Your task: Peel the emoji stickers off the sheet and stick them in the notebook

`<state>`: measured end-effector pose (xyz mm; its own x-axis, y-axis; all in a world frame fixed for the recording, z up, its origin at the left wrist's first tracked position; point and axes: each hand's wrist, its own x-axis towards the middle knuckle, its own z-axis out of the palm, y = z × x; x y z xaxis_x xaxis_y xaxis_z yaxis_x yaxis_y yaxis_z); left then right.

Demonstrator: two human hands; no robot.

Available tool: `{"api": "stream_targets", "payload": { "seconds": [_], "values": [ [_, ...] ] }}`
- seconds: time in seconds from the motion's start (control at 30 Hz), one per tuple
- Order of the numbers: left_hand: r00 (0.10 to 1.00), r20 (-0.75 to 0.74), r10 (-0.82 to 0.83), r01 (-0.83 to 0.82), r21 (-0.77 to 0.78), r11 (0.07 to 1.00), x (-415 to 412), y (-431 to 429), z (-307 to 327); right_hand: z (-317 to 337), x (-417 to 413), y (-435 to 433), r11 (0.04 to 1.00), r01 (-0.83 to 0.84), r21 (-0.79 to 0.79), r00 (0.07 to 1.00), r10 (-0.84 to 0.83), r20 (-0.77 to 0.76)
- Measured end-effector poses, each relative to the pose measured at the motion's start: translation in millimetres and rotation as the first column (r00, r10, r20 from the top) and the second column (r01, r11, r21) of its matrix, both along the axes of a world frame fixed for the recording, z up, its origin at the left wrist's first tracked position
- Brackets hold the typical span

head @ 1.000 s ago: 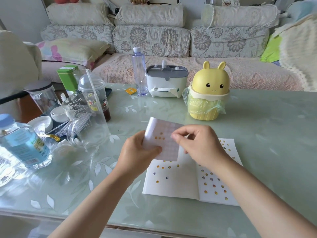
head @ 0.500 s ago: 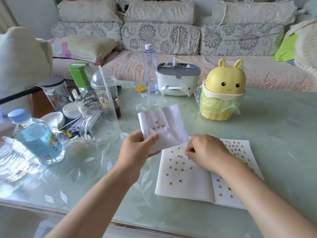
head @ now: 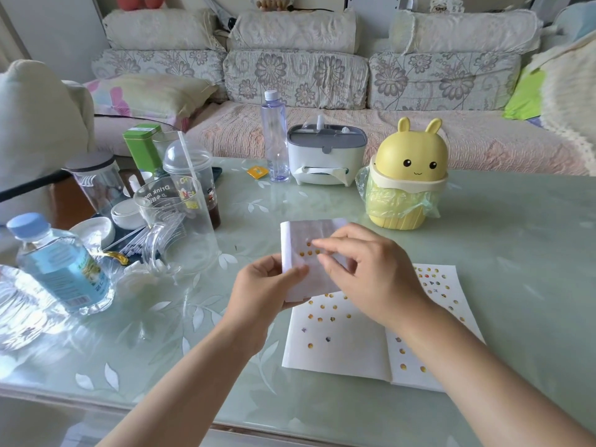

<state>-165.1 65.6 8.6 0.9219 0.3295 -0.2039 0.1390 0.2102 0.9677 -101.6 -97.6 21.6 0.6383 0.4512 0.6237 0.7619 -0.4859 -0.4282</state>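
Holding the sticker sheet [head: 309, 233] just above the table [head: 483, 227], the left hand [head: 261, 285] grips it at the lower left corner, thumb on the front and the other fingers behind. From my feed I see the sheet upright and slightly curled, with a short row of small yellow emoji stickers [head: 309, 252] left near its middle. The right hand [head: 371, 279] is at that row, forefinger and thumb curled in toward the stickers and the other fingers loosely bent; motion blur there means I cannot tell whether it has a sticker pinched or is only touching the sheet. Below both hands the notebook [head: 342, 346] lies open and flat on the table, both pages dotted with stickers, and the right forearm crosses over its right page. A yellow bunny bin [head: 408, 175] with a plastic liner stands beyond the notebook, a grey-and-white tissue box [head: 324, 156] beside it, then a tall clear bottle [head: 274, 133]. At the left I see a clear jug [head: 174, 221], a domed cup [head: 192, 175] with a straw, a green tin [head: 143, 146] and a blue-capped bottle [head: 61, 269].
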Motion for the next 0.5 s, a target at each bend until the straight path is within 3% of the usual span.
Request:
{"api": "stream_targets", "payload": {
  "seconds": [0.1,0.33,0.5],
  "values": [
    [0.994,0.080,-0.072,0.074,-0.031,0.997,-0.9,-6.6,1.7,-6.9,5.0,-0.9,1.000,0.019,-0.001,0.999,-0.019,0.026],
    [0.978,0.161,-0.135,0.119,0.106,0.987,-2.2,-14.1,7.2,-1.1,5.1,-7.2,0.998,0.055,0.009,0.983,-0.056,0.177],
    [0.969,0.187,-0.161,0.114,0.240,0.964,-3.1,-15.7,4.5,2.3,6.9,-10.4,1.000,0.026,-0.012,0.999,-0.026,0.037]
  ]
}}
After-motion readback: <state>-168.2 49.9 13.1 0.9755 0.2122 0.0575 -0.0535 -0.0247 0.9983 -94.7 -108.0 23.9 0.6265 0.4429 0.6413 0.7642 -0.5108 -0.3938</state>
